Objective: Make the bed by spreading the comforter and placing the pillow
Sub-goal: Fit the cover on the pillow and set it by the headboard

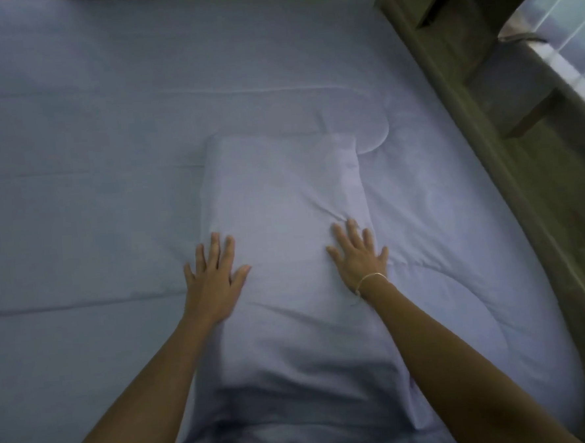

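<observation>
Bed [481, 189] — covered across its full visible width by a pale blue comforter [95, 206], spread flat with faint quilted seams. One matching pillow [282, 194] lies lengthwise on the comforter, running centre to 6 o'clock.

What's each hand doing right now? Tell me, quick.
Left hand: open, fingers straight, resting flat on the pillow.
Right hand: open, fingers spread, pressing flat on the pillow.

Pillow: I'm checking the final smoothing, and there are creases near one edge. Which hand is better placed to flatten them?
The right hand. It lies flat on the pillow with its fingertips right at the creases by the pillow's right edge. The left hand presses the opposite edge, away from them.
</observation>
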{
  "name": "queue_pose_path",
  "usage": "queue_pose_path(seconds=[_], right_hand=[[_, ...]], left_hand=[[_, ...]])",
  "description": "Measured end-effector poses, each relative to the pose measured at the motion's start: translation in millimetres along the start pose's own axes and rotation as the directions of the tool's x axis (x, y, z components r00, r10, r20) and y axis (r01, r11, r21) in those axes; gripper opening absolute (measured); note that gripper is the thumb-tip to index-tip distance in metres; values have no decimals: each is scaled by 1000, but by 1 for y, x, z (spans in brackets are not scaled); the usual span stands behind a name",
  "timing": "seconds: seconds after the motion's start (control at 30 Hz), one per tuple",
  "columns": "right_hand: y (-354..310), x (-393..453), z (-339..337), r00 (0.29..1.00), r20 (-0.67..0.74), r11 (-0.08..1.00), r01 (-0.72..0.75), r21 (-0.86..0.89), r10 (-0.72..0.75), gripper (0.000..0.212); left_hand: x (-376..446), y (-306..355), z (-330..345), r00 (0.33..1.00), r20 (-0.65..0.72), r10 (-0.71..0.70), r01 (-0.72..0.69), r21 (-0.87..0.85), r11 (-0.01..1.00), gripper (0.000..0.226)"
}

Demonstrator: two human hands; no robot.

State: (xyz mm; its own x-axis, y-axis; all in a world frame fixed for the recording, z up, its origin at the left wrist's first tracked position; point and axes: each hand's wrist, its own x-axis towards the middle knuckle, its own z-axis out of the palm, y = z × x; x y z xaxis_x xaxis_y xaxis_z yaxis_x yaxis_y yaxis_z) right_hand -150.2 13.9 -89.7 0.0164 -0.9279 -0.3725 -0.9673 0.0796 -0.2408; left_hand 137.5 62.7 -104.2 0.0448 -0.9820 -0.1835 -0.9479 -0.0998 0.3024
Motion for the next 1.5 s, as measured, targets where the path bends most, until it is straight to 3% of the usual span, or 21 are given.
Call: queue_pose_path(seconds=[0.17,0.27,0.43,0.53,0.6,0.7,0.97,1.13,1.3,1.5], right_hand=[[10,11,0,980,-194,996,47,71,-32,66],[12,22,1,996,-81,994,44,97,-36,67],[16,28,-5,961,-237,843,10,538,140,84],[23,27,-4,955,-72,746,-178,642,290,106],[24,29,-5,938,49,681,-285,674,344,110],[23,32,-7,935,91,685,-315,656,343,99],[9,32,-26,956,-20,773,-225,592,294,32],[15,-3,-42,959,-99,810,-166,562,265,26],[44,-67,-66,927,-196,820,-168,546,321,23],[114,-130,-127,843,-387,918,-276,286,374,23]], left_hand=[[8,-2,-5,1000,-15,-21,19,-147,989,75],[26,-4,-9,995,-39,-93,78,-290,954,78],[47,1,-12,953,3,-301,243,-598,763,93],[48,1,-11,957,20,-291,252,-556,792,93],[48,1,-11,953,28,-301,270,-522,809,92],[47,3,-11,949,28,-313,285,-494,821,91],[41,20,-26,950,34,-312,275,-565,778,96],[8,37,-42,964,-22,-266,189,-646,739,95],[-25,72,-39,985,44,-165,149,-691,707,98],[-50,158,-15,985,172,24,118,-761,638,112]])
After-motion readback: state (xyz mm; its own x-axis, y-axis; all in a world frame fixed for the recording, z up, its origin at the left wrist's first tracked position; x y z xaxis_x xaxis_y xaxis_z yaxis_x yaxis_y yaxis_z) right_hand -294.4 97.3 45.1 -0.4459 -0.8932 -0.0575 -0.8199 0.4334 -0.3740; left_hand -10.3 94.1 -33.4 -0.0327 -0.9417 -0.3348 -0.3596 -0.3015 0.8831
